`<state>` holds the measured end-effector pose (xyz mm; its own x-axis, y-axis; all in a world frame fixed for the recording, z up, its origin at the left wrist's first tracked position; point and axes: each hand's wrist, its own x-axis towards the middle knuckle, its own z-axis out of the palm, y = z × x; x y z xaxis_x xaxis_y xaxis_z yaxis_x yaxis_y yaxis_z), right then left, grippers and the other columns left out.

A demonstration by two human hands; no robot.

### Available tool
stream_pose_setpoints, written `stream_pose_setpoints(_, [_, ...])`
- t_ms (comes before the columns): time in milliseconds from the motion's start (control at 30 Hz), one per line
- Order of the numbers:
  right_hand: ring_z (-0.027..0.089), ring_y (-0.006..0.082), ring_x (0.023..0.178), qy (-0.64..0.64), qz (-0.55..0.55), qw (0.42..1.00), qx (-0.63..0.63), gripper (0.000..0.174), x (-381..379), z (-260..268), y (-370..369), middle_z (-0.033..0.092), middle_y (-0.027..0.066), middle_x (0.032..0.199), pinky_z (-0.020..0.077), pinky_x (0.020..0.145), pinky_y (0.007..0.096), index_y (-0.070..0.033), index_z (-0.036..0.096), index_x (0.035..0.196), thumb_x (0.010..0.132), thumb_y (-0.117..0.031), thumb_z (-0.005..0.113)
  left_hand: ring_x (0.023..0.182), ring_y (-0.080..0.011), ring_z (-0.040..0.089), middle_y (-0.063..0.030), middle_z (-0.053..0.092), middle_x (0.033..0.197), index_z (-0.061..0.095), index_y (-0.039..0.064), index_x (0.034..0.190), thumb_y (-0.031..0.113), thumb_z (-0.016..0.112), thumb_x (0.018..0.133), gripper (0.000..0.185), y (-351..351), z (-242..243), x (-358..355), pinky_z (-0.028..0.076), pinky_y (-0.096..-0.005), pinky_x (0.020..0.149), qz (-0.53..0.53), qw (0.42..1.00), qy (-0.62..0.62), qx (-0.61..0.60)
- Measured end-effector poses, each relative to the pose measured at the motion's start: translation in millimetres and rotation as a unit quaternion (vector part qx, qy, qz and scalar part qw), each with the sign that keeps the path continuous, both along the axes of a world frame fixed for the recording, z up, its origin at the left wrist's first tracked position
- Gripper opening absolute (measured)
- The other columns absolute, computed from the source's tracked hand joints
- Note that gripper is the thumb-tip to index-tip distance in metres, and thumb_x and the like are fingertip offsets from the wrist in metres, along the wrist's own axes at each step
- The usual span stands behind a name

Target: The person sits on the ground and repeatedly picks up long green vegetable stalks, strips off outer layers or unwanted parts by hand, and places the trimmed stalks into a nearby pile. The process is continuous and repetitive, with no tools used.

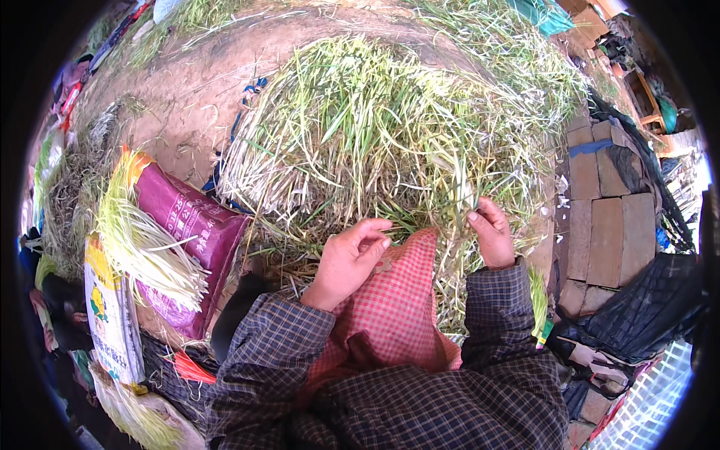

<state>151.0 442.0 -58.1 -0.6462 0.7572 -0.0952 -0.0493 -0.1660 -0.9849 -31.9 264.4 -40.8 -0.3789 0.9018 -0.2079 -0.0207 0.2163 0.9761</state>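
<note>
A large heap of long grassy leaf stalks (360, 129), green at one side and whitish at the other, lies on the ground before me. My right hand (495, 233) is at its near right edge, with thumb and forefinger pinching a pale green stalk (464, 194). To the left, my left hand (351, 261) hovers above my lap; its thumb and forefinger are apart and I see nothing between them. Beneath that hand a red-and-white checked cloth (394, 304) covers my lap.
At left, a neat bundle of pale yellow-green stalks (152, 247) rests on a purple printed sack (191, 219). Below it are a white printed sack (112, 326), orange-red strips (193, 367) and another bundle (132, 416). Bricks (604, 242) and black netting (647, 309) lie at right.
</note>
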Motion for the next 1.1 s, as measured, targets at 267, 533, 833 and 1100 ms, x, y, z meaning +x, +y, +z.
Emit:
stream_pose_setpoints(267, [0.055, 0.0199, 0.079, -0.043, 0.286, 0.925, 0.247, 0.023, -23, 36, -39, 0.059, 0.0107, 0.086, 0.0439, 0.071, 0.0309, -0.001, 0.056, 0.099, 0.076, -0.003, 0.059, 0.060, -0.0034, 0.046, 0.0034, 0.053, 0.071, 0.056, 0.005, 0.096, 0.021, 0.047, 0.088, 0.020, 19, -13, -16, 0.038, -0.0163, 0.055, 0.127, 0.942, -0.310, 0.023])
stream_pose_setpoints(533, [0.050, 0.0227, 0.094, -0.128, 0.283, 0.926, 0.214, 0.040, -32, 6, -36, 0.051, 0.0145, 0.104, 0.0384, 0.084, 0.0319, 0.002, 0.046, 0.111, 0.076, -0.014, 0.059, 0.086, -0.0142, 0.056, -0.0073, 0.059, 0.096, 0.053, 0.001, 0.102, 0.003, 0.048, 0.083, 0.020, 24, -19, -17, 0.044, -0.0267, 0.078, 0.140, 0.906, -0.378, 0.128])
stream_pose_setpoints(833, [0.050, 0.0067, 0.072, 0.017, 0.081, 0.991, -0.104, 0.017, -84, 3, -68, 0.055, 0.0017, 0.081, 0.0414, 0.065, 0.0194, -0.001, 0.053, 0.098, 0.082, -0.007, 0.053, 0.079, -0.0049, 0.051, 0.0004, 0.059, 0.088, 0.055, 0.006, 0.097, 0.007, 0.052, 0.083, 0.015, 14, -11, -15, 0.039, -0.0197, 0.067, 0.154, 0.940, -0.251, 0.173])
stream_pose_setpoints(1100, [0.051, 0.0214, 0.094, -0.006, -0.003, 1.000, 0.021, 0.020, -76, 5, -58, 0.055, 0.0109, 0.096, 0.0379, 0.087, 0.0369, -0.003, 0.049, 0.096, 0.086, -0.019, 0.046, 0.080, -0.0056, 0.052, 0.0003, 0.059, 0.089, 0.058, 0.005, 0.093, 0.013, 0.051, 0.085, 0.013, -2, 1, -31, 0.040, -0.0191, 0.068, 0.232, 0.936, -0.240, 0.109])
